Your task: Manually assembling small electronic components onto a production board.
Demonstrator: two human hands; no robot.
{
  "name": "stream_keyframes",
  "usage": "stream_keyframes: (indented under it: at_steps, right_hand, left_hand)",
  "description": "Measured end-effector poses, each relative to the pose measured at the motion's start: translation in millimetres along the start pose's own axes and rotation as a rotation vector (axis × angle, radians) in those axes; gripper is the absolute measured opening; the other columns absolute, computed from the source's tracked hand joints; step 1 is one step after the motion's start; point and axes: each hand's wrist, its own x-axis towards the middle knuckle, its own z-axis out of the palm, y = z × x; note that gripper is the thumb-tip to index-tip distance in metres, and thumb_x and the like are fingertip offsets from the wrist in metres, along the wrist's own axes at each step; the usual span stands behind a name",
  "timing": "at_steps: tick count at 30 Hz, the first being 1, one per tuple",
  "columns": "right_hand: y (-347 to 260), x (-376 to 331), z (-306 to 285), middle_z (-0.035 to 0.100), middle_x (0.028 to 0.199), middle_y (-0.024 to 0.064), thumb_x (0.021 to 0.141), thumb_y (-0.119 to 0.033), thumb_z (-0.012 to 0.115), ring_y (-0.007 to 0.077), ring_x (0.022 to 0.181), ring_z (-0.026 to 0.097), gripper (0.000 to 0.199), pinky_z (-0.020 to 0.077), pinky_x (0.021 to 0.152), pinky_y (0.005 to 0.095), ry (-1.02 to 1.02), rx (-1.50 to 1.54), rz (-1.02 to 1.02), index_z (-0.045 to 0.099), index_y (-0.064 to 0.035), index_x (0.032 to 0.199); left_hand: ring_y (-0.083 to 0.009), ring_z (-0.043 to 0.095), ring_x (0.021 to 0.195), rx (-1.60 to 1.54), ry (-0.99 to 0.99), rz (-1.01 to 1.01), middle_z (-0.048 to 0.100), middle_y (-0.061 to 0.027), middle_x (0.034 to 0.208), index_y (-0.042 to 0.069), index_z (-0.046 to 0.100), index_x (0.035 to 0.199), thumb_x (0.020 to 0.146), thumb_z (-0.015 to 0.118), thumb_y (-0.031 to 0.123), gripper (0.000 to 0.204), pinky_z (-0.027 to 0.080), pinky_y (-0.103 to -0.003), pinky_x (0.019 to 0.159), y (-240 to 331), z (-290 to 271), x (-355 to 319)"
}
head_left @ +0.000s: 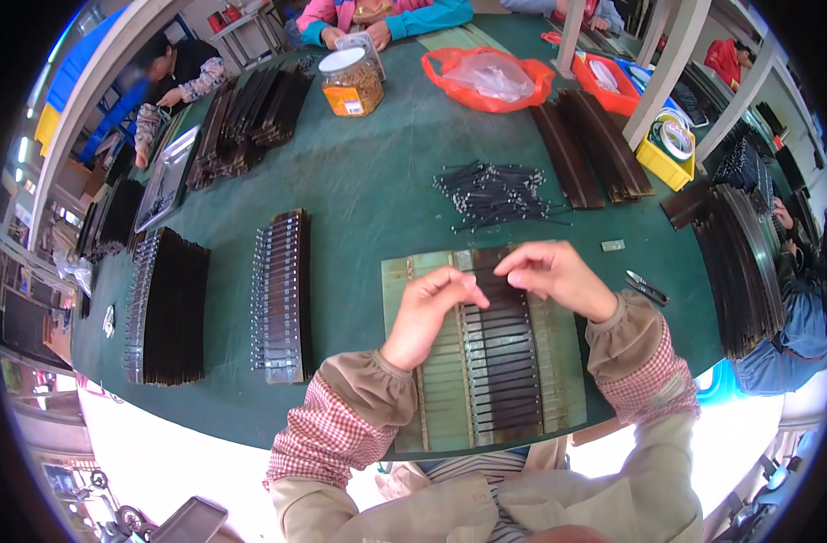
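In front of me lies a pale green slotted board with a dark strip along its middle. Thin black rods cross that strip in a row of evenly spaced lines. My left hand is over the upper part of the board, thumb and fingers pinched. Opposite it, my right hand is pinched too, its fingertips above the strip's far end. Whatever either pinch holds is too small or hidden to make out. Just beyond the board sits a loose pile of thin black rods with small silvery ends.
Left of the board stand a strip stack with rods and a larger stack. Small scissors lie at right. Farther off are a lidded jar, a red bag, dark strips and a yellow bin. Other people sit around the table.
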Motion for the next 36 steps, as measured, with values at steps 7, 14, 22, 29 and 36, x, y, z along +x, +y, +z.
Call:
stream_keyframes:
  at_steps: [7, 14, 22, 29, 36]
  right_hand:
    - [13.4, 25.4, -15.0, 0.060, 0.075, -0.0011, 0.080, -0.006, 0.063, 0.0047, 0.067, 0.051, 0.013, 0.0436, 0.060, 0.0210, 0.104, 0.013, 0.053, 0.065, -0.0012, 0.092]
    - [33.4, 45.9, -10.0, 0.060, 0.071, 0.0007, 0.079, -0.005, 0.063, 0.0066, 0.065, 0.052, 0.010, 0.0442, 0.061, 0.0214, 0.131, -0.184, 0.002, 0.064, -0.0006, 0.088]
    - [41.7, 52.7, -6.2, 0.059, 0.074, -0.0017, 0.080, -0.004, 0.063, 0.0044, 0.067, 0.050, 0.009, 0.0429, 0.062, 0.0200, 0.098, -0.203, 0.037, 0.064, -0.0008, 0.089]
    - [49.8, 56.3, 3.4, 0.063, 0.069, 0.0059, 0.077, -0.008, 0.064, 0.0137, 0.063, 0.058, 0.011, 0.0455, 0.059, 0.0267, 0.171, -0.309, -0.019, 0.064, -0.0023, 0.087]
    - [32.8, 53.4, 16.0, 0.062, 0.068, 0.0077, 0.076, -0.011, 0.065, 0.0180, 0.063, 0.059, 0.008, 0.0450, 0.057, 0.0292, 0.300, -0.640, 0.015, 0.064, -0.0058, 0.082]
  left_hand:
    - [-0.0192, 0.059, 0.089, 0.535, 0.191, 0.230, 0.065, -0.0069, 0.092, 0.001, 0.061, 0.091, 0.090, 0.051, 0.009, 0.013, 0.044, -0.030, 0.082, -1.4, -14.1, 9.9]
    - [-0.0311, 0.054, 0.100, 1.110, 0.174, 0.612, 0.060, -0.0143, 0.102, -0.002, 0.060, 0.096, 0.080, 0.057, -0.001, 0.016, 0.044, -0.035, 0.085, -14.0, -30.4, 18.4]
    - [-0.0306, 0.054, 0.100, 1.071, 0.199, 0.574, 0.060, -0.0143, 0.105, -0.001, 0.060, 0.096, 0.080, 0.056, -0.001, 0.016, 0.044, -0.036, 0.086, -16.5, -29.6, 14.8]
    - [-0.0304, 0.052, 0.103, 1.105, 0.180, 0.583, 0.058, -0.0143, 0.111, -0.001, 0.059, 0.102, 0.081, 0.055, -0.002, 0.022, 0.043, -0.036, 0.087, -18.4, -30.3, 18.5]
    - [-0.0325, 0.045, 0.110, 1.532, 0.131, 0.614, 0.050, -0.0145, 0.124, 0.001, 0.055, 0.113, 0.082, 0.054, -0.002, 0.031, 0.041, -0.038, 0.090, -21.1, -19.6, 16.2]
